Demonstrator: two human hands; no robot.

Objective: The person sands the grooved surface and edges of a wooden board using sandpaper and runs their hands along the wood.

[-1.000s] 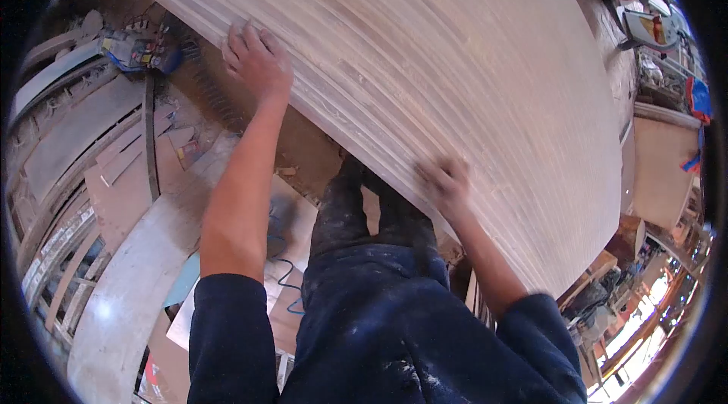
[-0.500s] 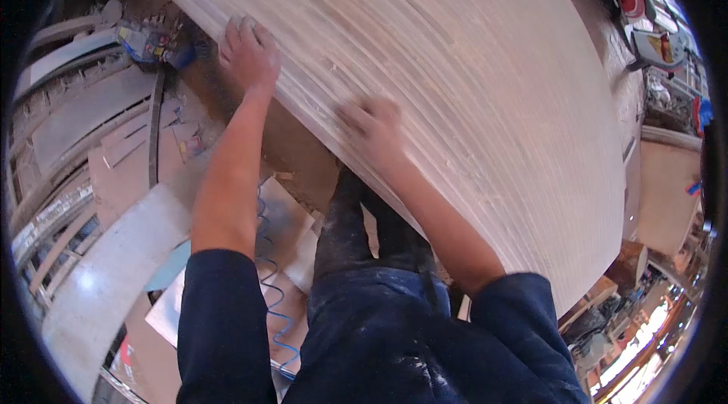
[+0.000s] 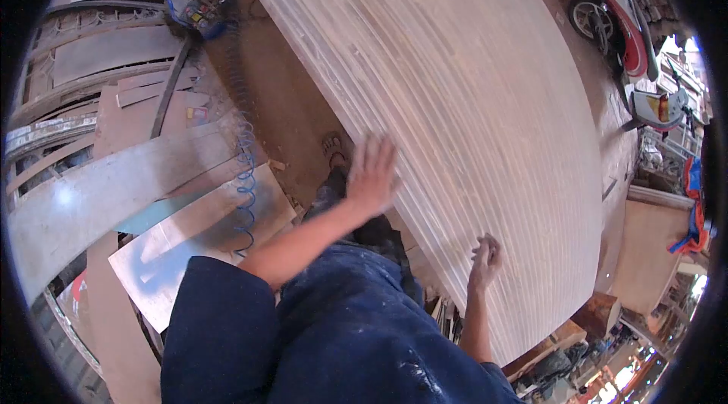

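Note:
A large pale wooden panel (image 3: 470,123) with long streaks along its grain fills the middle of the view. At its near edge is my left hand (image 3: 371,176), slightly blurred, its fingers stretched out and holding nothing. I cannot tell whether it touches the surface. Farther right and lower, my right hand (image 3: 484,261) is over the panel close to the same edge. Its fingers are curled together, with darkish fingertips; anything between them is too small to make out.
A blue coiled air hose (image 3: 244,169) runs along the floor from a blue machine (image 3: 199,10). Boards lie at left, including a blue-stained sheet (image 3: 201,245). A red and white motorbike (image 3: 622,32) stands at far right, above a brown board (image 3: 644,252).
My left hand has moved right and down along the panel's edge. My right hand has also shifted right and down. The view has turned, showing more floor on the left.

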